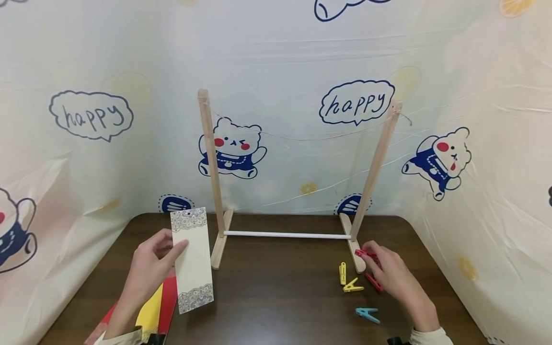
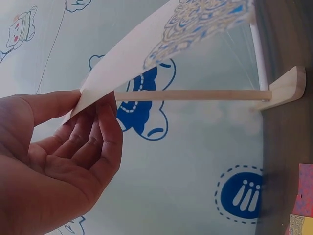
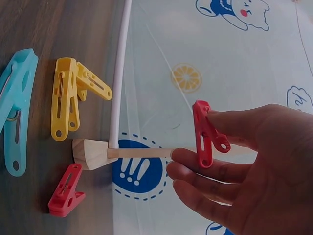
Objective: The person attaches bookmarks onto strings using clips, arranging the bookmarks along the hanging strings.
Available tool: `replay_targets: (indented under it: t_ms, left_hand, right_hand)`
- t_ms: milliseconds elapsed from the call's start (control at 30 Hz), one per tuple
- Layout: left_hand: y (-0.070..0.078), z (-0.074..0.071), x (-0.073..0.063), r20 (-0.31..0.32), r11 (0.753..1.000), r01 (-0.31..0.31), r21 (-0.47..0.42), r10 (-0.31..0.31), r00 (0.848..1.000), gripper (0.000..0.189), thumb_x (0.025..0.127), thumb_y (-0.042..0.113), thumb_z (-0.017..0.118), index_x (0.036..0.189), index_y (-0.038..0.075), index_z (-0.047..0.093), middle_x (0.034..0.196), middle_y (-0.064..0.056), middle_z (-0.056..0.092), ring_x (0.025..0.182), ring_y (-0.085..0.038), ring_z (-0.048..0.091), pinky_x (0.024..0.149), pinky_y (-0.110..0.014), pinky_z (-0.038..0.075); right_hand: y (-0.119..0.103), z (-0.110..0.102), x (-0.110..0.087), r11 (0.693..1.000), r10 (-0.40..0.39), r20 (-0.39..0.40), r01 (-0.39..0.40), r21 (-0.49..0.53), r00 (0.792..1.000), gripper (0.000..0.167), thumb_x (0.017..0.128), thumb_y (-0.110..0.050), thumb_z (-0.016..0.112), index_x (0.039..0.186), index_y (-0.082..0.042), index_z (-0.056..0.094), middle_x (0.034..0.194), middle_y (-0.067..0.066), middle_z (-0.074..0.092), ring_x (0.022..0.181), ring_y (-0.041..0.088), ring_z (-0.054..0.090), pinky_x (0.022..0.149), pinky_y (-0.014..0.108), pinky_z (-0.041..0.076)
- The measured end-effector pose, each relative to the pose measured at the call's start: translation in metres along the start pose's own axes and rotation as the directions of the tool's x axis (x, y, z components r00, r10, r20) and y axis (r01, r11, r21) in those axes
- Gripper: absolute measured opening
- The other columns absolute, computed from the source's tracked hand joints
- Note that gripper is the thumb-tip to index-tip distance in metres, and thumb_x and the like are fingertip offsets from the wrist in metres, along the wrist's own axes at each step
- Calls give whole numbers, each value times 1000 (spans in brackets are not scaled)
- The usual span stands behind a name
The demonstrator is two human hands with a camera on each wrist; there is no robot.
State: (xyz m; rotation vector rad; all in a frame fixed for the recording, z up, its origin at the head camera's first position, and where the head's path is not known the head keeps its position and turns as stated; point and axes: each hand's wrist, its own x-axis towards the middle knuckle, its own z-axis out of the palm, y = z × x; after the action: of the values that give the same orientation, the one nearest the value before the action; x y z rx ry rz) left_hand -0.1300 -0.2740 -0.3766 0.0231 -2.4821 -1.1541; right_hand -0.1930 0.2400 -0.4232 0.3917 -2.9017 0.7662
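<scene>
My left hand (image 1: 146, 268) pinches a cream paper card (image 1: 194, 263) at its left edge, thumb in front and fingers behind. The card stands upright, with a lace-like pattern across its top and bottom ends. Between thumb and fingers of my right hand (image 1: 396, 275) is a small red clothespin (image 3: 201, 132), raised off the table beside the frame's right foot. A second red clothespin (image 1: 374, 282) lies below that hand. Close by on the table are two yellow clothespins (image 1: 342, 273) and a light blue clothespin (image 1: 368, 314).
A wooden frame stands at the table's back, with a left post (image 1: 212, 167), a right post (image 1: 375, 172) and a white crossbar (image 1: 284, 235). A thin string (image 1: 302, 139) sags between the post tops. Red and yellow cards (image 1: 149, 309) lie under my left forearm. Printed cloth (image 1: 284, 67) hangs behind.
</scene>
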Motion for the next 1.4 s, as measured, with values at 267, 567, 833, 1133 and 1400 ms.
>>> replay_targets:
  t_ms: [267,567,833,1133,1400]
  left_hand:
    - [2,0,-1,-1,1000,7,5,-7,1000,22,95,26,70,104,7,66,86,-8,71,69,-12,62,60,-21,52]
    - [6,-1,-6,1,1000,20,1,-20,1000,23,95,28,70,103,7,65,84,-7,70,68,-13,60,59,-22,50]
    - [11,8,-8,-36,998,-27,-54,25,999,16,93,22,72,100,8,67,81,-5,69,66,-14,59,57,-21,49]
    - [15,16,-2,-34,997,-66,-49,65,997,16,93,21,72,102,8,68,83,-5,70,67,-14,62,58,-22,53]
    - [17,8,11,-44,987,-145,-75,142,989,14,93,15,72,103,6,66,84,-7,70,63,-16,61,56,-21,52]
  right_hand:
    - [-2,-1,0,1000,0,33,0,1,999,16,97,-20,67,111,-12,63,96,1,68,77,15,55,70,34,54]
    - [-7,-5,-5,998,59,33,-60,28,998,24,94,-24,71,110,-9,61,82,-1,64,68,13,54,60,24,50]
    - [-27,-15,-11,994,-91,-179,101,45,980,18,82,-9,81,96,-13,71,84,-5,68,69,9,57,62,22,54]
    - [-54,-21,-17,959,-265,-273,283,28,925,27,78,-1,82,102,-9,74,100,-1,71,78,5,61,66,29,58]
    - [-76,-43,-4,919,-379,-303,394,-14,874,34,80,1,80,112,-7,72,109,5,73,97,19,70,82,34,57]
